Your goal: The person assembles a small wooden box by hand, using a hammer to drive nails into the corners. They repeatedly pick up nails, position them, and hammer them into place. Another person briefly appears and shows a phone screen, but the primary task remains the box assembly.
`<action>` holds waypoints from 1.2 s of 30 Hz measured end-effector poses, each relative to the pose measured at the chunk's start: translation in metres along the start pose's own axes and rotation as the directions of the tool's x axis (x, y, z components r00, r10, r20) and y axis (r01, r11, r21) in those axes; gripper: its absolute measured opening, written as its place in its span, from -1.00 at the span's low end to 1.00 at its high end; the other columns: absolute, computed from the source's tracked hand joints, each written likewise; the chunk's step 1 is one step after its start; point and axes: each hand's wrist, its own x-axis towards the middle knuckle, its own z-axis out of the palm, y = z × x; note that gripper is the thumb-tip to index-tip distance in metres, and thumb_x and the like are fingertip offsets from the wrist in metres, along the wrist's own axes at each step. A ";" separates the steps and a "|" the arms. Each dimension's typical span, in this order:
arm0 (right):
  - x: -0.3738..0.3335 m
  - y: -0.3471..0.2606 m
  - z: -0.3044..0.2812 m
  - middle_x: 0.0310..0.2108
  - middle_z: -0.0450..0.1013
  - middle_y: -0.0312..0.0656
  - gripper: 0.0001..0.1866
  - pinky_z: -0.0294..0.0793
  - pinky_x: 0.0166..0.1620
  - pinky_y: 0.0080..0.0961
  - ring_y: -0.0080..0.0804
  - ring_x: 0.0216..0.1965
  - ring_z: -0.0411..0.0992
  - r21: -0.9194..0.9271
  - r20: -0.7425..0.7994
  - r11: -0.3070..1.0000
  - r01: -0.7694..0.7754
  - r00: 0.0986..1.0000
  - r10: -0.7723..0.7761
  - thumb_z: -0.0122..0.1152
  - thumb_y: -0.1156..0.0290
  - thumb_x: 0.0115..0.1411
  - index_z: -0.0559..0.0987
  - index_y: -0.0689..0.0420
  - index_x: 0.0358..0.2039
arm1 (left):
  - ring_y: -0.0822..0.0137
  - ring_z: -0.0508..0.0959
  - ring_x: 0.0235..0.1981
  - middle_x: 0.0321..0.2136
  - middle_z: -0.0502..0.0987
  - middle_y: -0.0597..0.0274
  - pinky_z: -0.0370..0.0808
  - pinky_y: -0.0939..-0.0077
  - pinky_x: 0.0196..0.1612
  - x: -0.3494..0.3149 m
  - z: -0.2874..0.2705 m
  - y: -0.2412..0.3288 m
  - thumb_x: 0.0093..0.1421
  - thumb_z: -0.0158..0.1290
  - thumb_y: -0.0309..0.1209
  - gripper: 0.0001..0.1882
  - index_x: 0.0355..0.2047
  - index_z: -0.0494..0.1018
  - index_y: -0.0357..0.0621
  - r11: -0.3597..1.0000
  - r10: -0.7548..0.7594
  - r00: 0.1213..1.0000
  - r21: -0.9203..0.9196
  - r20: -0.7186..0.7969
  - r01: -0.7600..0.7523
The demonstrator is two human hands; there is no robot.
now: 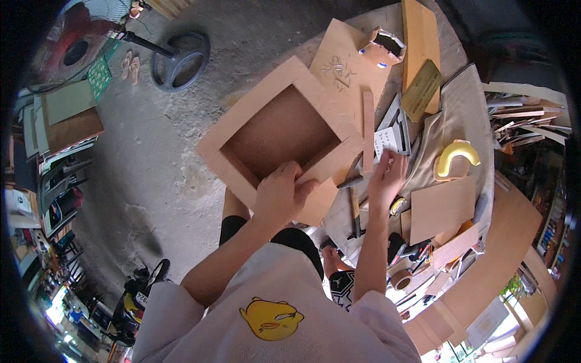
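My left hand [279, 195] grips the near side of a shallow brown fiberboard frame box [213, 145], thumb on the rim and fingers reaching over the inner edge. The box is tilted, with its opening facing up. My right hand [388, 175] is over the table, fingers curled together at the edge of a white paper with writing [385, 140]. Whether something small is between those fingers cannot be made out. The paper lies by a grey metal tool [399, 115]. A narrow wood strip [368, 130] lies between box and paper.
A hammer [355, 212] and a tape measure [397, 206] lie near my right forearm. Farther right are a yellow curved piece [458, 158] and brown boards [443, 209]. A carved board [354, 63] lies beyond the box. A standing fan [180, 60] is at far left.
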 end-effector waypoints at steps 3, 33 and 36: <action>0.084 0.003 0.047 -0.30 0.54 0.02 -0.89 0.49 -0.18 -0.20 0.04 -0.27 0.53 0.092 0.059 0.983 0.159 0.985 -0.164 0.16 0.52 0.34 0.60 0.26 -0.20 | -0.18 0.63 -0.46 -0.50 0.54 -0.09 0.54 0.02 -0.46 0.000 0.009 0.001 0.29 0.19 -0.04 -0.56 -0.33 0.39 -0.20 0.994 0.075 0.997 0.083 -0.005 -0.074; 0.181 0.016 0.159 -0.30 0.55 -0.03 -0.87 0.57 -0.15 -0.20 -0.04 -0.22 0.57 0.157 0.246 0.946 0.285 0.916 -0.317 0.35 0.53 0.15 0.65 0.19 -0.27 | 0.08 0.60 -0.63 -0.52 0.45 0.13 0.52 0.24 -0.62 0.002 0.015 -0.006 0.31 0.16 -0.07 -0.61 -0.31 0.34 -0.15 0.972 0.187 0.978 0.127 0.088 -0.197; 0.183 0.022 0.162 -0.31 0.56 -0.04 -0.89 0.57 -0.12 -0.21 -0.03 -0.19 0.55 0.194 0.284 0.959 0.208 0.924 -0.257 0.33 0.51 0.16 0.65 0.16 -0.27 | 0.08 0.60 -0.63 -0.53 0.45 0.13 0.53 0.25 -0.62 0.001 0.016 -0.005 0.31 0.16 -0.08 -0.61 -0.30 0.34 -0.14 0.975 0.164 0.982 0.132 0.098 -0.176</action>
